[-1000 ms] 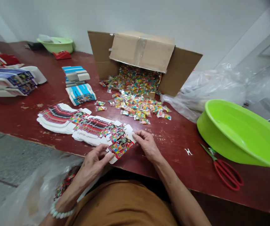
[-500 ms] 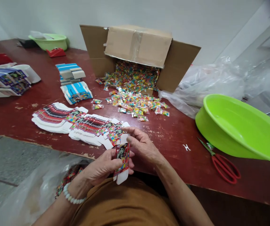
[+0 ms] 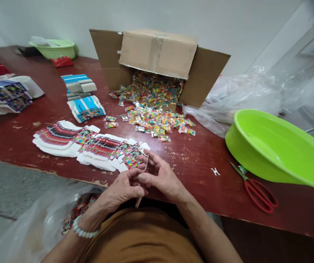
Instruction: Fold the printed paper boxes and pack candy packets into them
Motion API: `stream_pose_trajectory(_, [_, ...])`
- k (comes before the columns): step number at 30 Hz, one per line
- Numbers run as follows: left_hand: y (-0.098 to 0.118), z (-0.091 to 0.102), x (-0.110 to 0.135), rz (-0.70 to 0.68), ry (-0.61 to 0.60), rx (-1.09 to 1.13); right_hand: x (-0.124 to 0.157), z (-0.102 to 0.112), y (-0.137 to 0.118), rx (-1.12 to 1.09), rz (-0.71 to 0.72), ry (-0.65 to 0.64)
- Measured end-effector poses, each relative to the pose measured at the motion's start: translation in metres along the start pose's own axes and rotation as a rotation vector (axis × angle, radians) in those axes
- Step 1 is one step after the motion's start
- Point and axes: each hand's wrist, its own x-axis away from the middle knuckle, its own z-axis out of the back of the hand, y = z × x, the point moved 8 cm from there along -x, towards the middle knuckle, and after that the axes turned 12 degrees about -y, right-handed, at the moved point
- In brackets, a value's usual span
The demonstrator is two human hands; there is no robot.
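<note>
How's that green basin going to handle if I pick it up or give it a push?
The green basin looks light for its size, judging by its thin plastic wall. Tilted on its rounded side, it would probably rock or slide if pushed. Its glossy surface may feel slippery.

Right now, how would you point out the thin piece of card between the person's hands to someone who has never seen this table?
Start at the long dark red table, then look at its near edge for the person's bare left hand and right hand. Between them is a thin piece of card, seen edge-on, with its narrow strip showing above and below the fingers. Unlike the overlapping red-and-white printed cards beside it, it is lifted off the table.
</note>
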Motion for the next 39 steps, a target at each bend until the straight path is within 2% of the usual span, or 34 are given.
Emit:
stream_pose_trajectory(3, [0.002,-0.003,0.002,-0.028,0.010,0.028,0.003,-0.002,-0.002,-0.142,0.001,-0.021])
stream_pose_trajectory(5, [0.004,-0.008,0.003,-0.046,-0.011,0.038,0.004,-0.001,-0.002,-0.189,-0.012,0.016])
stream_pose_trajectory(8, [0.004,-0.012,0.005,-0.026,-0.043,0.042,0.004,0.002,-0.001,-0.176,-0.054,0.093])
stream_pose_trajectory(14, [-0.003,-0.012,0.007,0.004,-0.065,0.051,0.002,0.001,0.003,-0.219,-0.071,0.025])
stream_pose_trajectory(18, [-0.004,-0.011,0.005,-0.002,-0.033,0.084,0.001,0.005,0.004,-0.179,-0.058,0.066])
stream_pose_trajectory(22, [0.004,0.004,0.003,-0.134,0.145,0.233,0.008,0.008,0.011,-0.057,-0.003,0.186])
stream_pose_trajectory(25, [0.011,0.017,0.006,-0.269,0.248,0.195,0.015,-0.001,0.030,-0.032,-0.037,0.157])
stream_pose_trajectory(28, [0.006,0.015,0.009,-0.321,0.194,0.122,0.022,-0.012,0.050,-0.086,-0.129,0.082])
stream_pose_trajectory(30, [0.000,0.012,0.013,-0.328,0.134,0.123,0.028,-0.012,0.054,-0.131,-0.167,0.082])
stream_pose_trajectory(32, [-0.004,0.011,0.020,-0.325,0.096,0.128,0.035,-0.008,0.048,-0.141,-0.200,0.082])
stream_pose_trajectory(34, [-0.001,0.016,0.030,-0.338,0.107,0.120,0.044,0.003,0.031,-0.092,-0.187,0.083])
stream_pose_trajectory(37, [0.011,0.036,0.051,-0.386,0.243,0.128,0.059,0.028,-0.010,0.085,-0.070,0.105])
stream_pose_trajectory(38, [0.015,0.044,0.058,-0.396,0.308,0.139,0.062,0.033,-0.022,0.206,-0.070,0.083])
stream_pose_trajectory(39, [0.018,0.052,0.064,-0.402,0.372,0.149,0.064,0.035,-0.027,0.343,-0.128,0.020])
